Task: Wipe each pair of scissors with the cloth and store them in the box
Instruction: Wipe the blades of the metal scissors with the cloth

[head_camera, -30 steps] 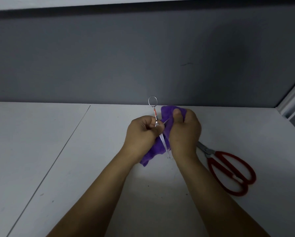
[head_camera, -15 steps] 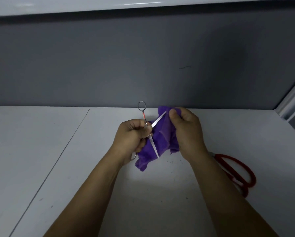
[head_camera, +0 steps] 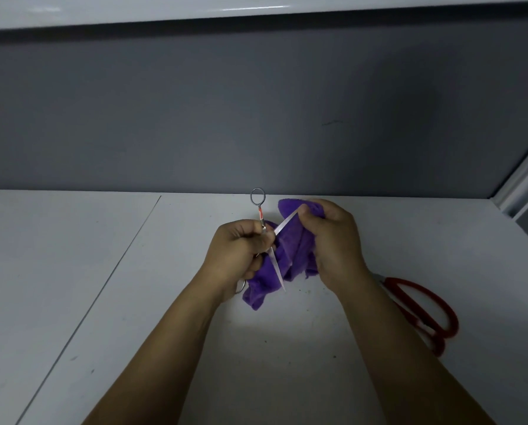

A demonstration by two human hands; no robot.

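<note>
My left hand [head_camera: 236,251] grips a pair of thin silver scissors [head_camera: 275,265] near the pivot, blades spread apart. One ring handle sticks up above the fist, the other peeks out below the wrist. My right hand [head_camera: 333,240] holds a purple cloth [head_camera: 293,253] and pinches it round the tip of the upper blade. The lower blade points down across the cloth. Red-handled scissors [head_camera: 422,311] lie on the white table to the right, partly hidden by my right forearm. No box is in view.
The white table [head_camera: 72,271] has a seam running diagonally on the left. A grey wall [head_camera: 256,118] stands close behind the hands. A white frame edge [head_camera: 520,179] rises at the far right.
The scissors' blades have spread wider. My right hand slid the cloth from the pivot up along the upper blade toward its tip. Both hands shifted slightly left.
</note>
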